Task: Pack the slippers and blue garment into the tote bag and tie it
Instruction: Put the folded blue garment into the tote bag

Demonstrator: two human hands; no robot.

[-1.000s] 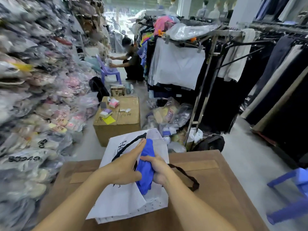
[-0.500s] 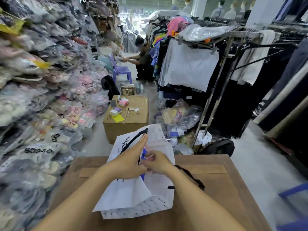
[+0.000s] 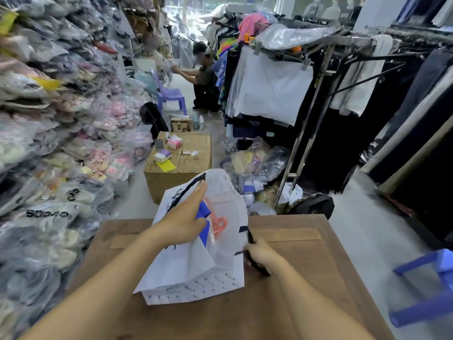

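A white tote bag (image 3: pixel 186 263) with black lettering and black handles stands on a brown table (image 3: pixel 306 278). My left hand (image 3: pixel 185 220) grips the bag's near wall at the mouth and holds it wide. The blue garment (image 3: pixel 204 225) sits inside the bag just past my fingers, next to an orange shape (image 3: pixel 219 224) that may be a slipper. My right hand (image 3: pixel 259 253) is at the bag's right side, closed around a black handle strap (image 3: pixel 250 238).
A cardboard box (image 3: pixel 181 168) with small packets stands on the floor beyond the table. Shelves of bagged slippers (image 3: pixel 49 143) fill the left. A clothes rack (image 3: pixel 306 94) stands right, a blue plastic stool (image 3: pixel 431 285) at far right. A person crouches by a purple chair (image 3: pixel 169 94) farther back.
The blue garment went from both hands down into the bag. My right hand left the bag's mouth and took the black handle on the right. My left hand still holds the mouth wide.
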